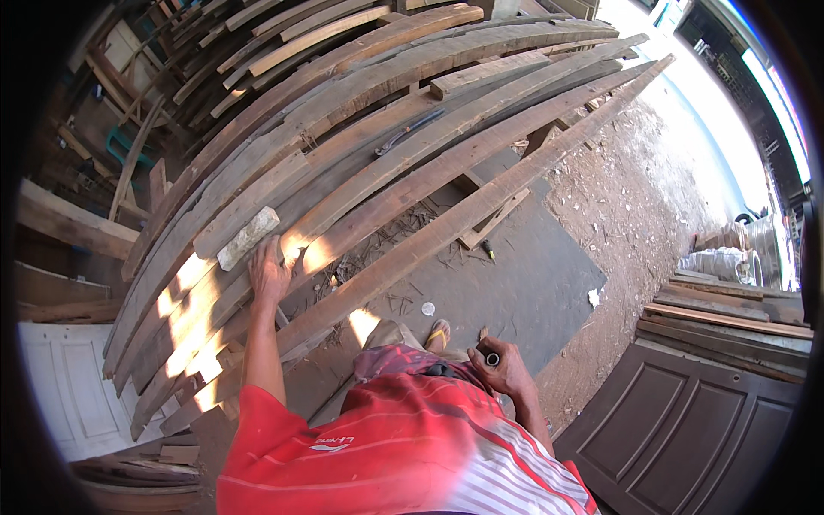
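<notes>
My left hand (pixel 269 273) is at the near-left part of a stack of long wooden beams, its fingers curled over the edge of a wooden beam (pixel 343 225). Right beside those fingers lies a short pale block (pixel 249 239) with a rough, whitish surface. Close to my body on the right, my right hand (pixel 508 371) is closed around a tool with a round, hollow-looking end (pixel 492 359). The rest of that tool is mostly hidden by the hand. Farther up the stack rests a tool with a blue handle (pixel 412 130).
Under the beams spreads a dark sheet (pixel 549 266) strewn with nails (pixel 399 302), along with a screwdriver (pixel 487 249) and a white disc (pixel 428 309). A brown panelled door (pixel 678 421) lies at right, a white one (pixel 77 386) at left. More timber (pixel 249 43) fills the back.
</notes>
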{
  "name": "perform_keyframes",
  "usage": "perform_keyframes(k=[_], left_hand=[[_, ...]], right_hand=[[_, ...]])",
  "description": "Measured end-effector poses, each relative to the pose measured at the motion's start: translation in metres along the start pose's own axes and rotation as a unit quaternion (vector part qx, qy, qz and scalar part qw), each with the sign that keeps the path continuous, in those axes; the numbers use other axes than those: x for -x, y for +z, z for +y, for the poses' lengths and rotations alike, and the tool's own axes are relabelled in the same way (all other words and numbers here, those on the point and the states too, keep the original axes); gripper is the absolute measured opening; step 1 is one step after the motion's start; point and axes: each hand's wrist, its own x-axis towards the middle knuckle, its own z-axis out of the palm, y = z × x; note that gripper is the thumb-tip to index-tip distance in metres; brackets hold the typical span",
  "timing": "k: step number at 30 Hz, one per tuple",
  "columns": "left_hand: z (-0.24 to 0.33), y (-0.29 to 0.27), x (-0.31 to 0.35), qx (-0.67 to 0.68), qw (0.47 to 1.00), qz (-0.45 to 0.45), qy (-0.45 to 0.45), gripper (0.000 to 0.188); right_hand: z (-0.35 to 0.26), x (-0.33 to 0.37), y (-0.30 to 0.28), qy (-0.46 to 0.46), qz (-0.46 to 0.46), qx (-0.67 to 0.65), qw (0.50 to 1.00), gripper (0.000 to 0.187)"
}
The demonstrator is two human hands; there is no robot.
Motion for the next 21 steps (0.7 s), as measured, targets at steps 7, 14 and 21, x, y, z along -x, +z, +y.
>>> perform_keyframes(k=[7, 14, 21], left_hand=[[-0.007, 0.007, 0.001, -0.019, 1.0, 0.011, -0.011, 0.068], [0.011, 0.0, -0.007, -0.043, 0.995, 0.002, -0.088, 0.064], [0.022, -0.005, -0.003, -0.055, 0.997, 0.035, -0.047, 0.06]], right_hand=[[0.002, -0.019, -0.019, -0.046, 0.015, 0.0, 0.999, 0.028], [-0.008, -0.037, -0.031, -0.016, 0.024, -0.041, 0.999, 0.032], [-0.004, -0.057, -0.039, 0.017, -0.013, -0.058, 0.998, 0.03]])
